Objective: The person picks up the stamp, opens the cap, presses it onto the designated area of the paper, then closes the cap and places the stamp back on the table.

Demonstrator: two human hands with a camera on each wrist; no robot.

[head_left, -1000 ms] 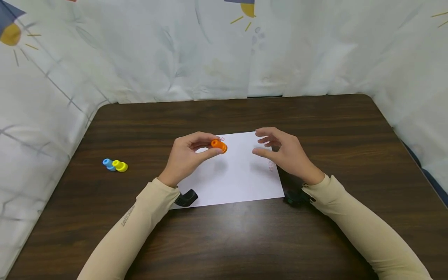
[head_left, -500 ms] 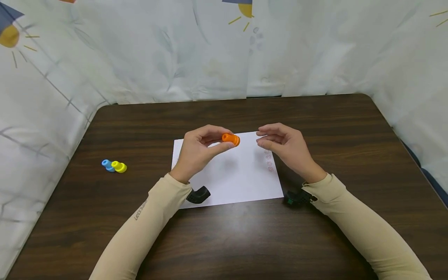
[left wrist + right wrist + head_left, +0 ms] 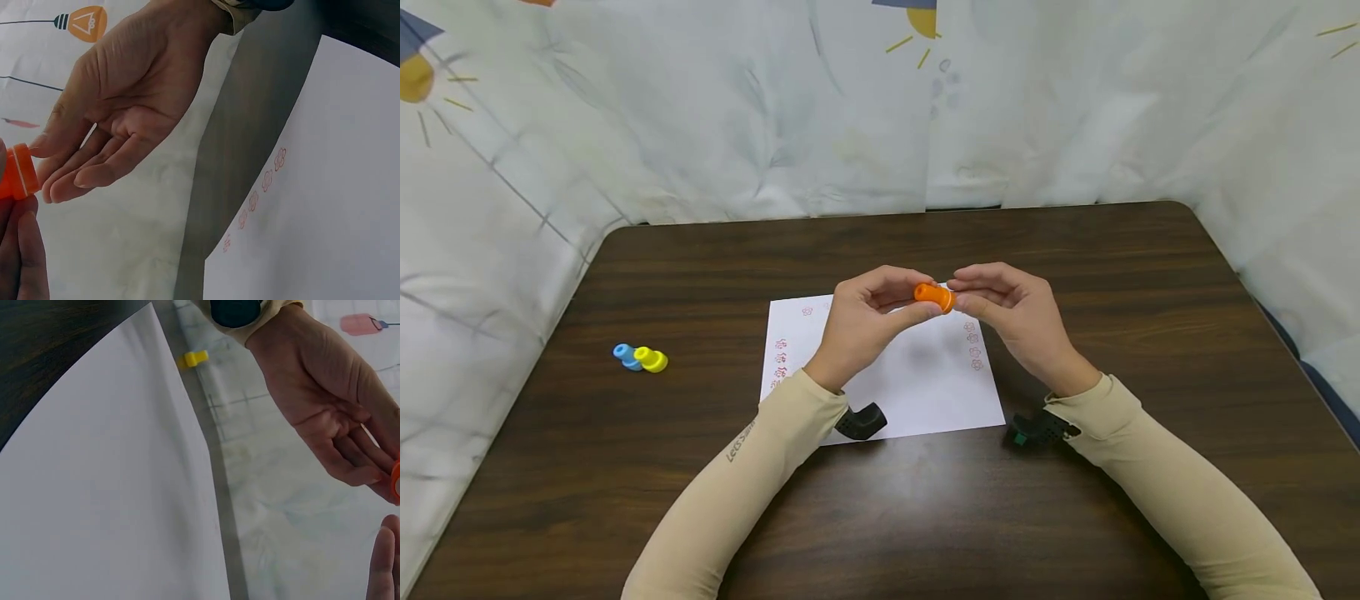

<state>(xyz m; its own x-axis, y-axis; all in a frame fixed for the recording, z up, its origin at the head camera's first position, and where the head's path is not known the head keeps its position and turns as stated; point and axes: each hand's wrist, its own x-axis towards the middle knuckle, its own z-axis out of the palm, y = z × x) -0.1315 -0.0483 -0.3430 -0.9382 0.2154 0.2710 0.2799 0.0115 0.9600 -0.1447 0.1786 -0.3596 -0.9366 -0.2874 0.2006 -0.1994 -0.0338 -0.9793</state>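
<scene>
My left hand (image 3: 868, 321) pinches an orange toy stamp (image 3: 931, 294) between thumb and fingertips, above the white paper. A thin pale line runs round the stamp near its wide end, as the left wrist view shows. My right hand (image 3: 1018, 312) faces that wide end, thumb and fingers reaching toward it with the tips right at the edge. In the left wrist view, the stamp (image 3: 19, 172) lies partly out of frame, beside the right thumb. Beneath both hands lies the paper (image 3: 925, 400), bearing small red prints along its left, right and far edges.
A blue stamp (image 3: 627, 356) and a yellow stamp (image 3: 651, 359) lie side by side at the left of the dark wooden table (image 3: 925, 517). A patterned white curtain (image 3: 850, 125) hangs behind the table. Black devices are strapped at both wrists.
My left hand has carried the orange stamp rightward over the paper to the right hand's fingertips, uncovering prints at the paper's left. The right hand has barely moved, its fingers drawing slightly closer together.
</scene>
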